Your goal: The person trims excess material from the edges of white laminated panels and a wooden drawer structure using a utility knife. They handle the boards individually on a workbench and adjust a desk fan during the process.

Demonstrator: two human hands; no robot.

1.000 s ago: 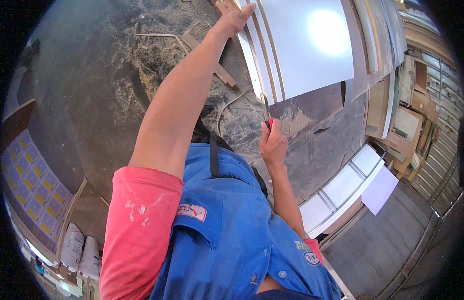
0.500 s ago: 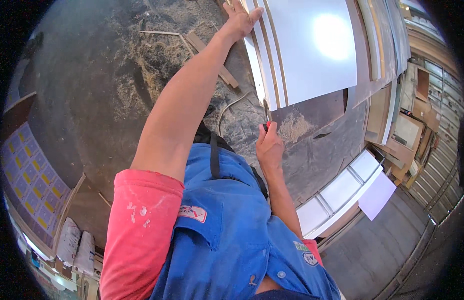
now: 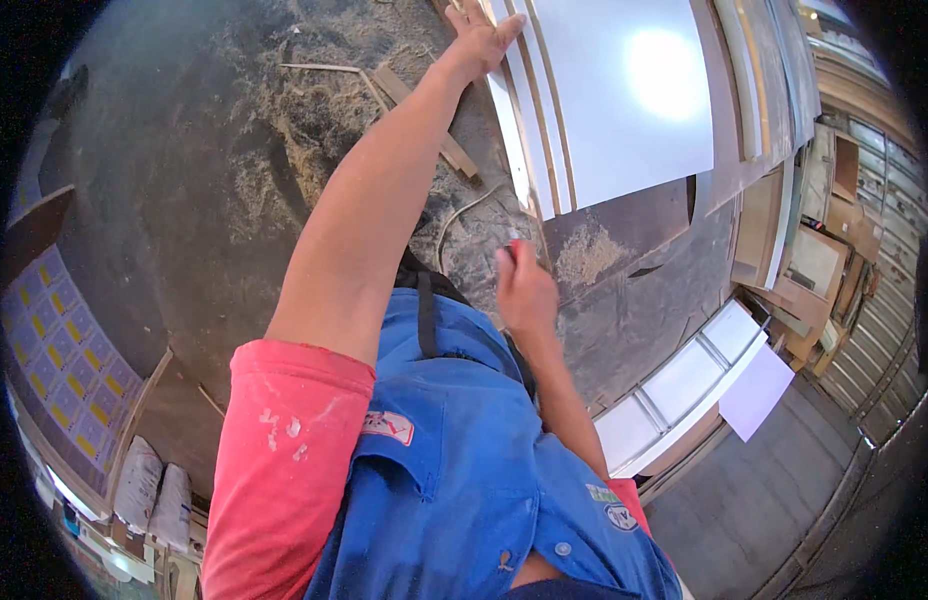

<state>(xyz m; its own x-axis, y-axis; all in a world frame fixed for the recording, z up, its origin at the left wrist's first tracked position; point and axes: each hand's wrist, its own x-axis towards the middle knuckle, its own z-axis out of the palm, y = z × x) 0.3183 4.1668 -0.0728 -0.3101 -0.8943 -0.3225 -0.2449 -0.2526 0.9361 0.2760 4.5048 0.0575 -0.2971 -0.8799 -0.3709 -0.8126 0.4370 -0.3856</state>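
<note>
My left hand (image 3: 479,45) presses on the near-left edge of a stack of glossy white boards (image 3: 624,135), its fingers spread across the brown board edges. Lower down, my right hand (image 3: 529,292) is closed round the red and black handle of a utility knife (image 3: 513,247). The knife's slim metal tip is blurred and points up toward the boards' lower left corner, a little apart from it. Most of the handle is hidden in my fingers.
Sawdust (image 3: 589,255) and a thin wooden strip (image 3: 424,125) lie on the dark floor around the boards. A white framed panel (image 3: 674,385) lies at the right, with scrap boards (image 3: 819,270) beyond it. Printed sheets (image 3: 64,360) and white sacks (image 3: 154,490) sit at the left.
My right hand has drawn the knife away from the boards' lower corner, moving a little left. My left hand stays in place on the board edge.
</note>
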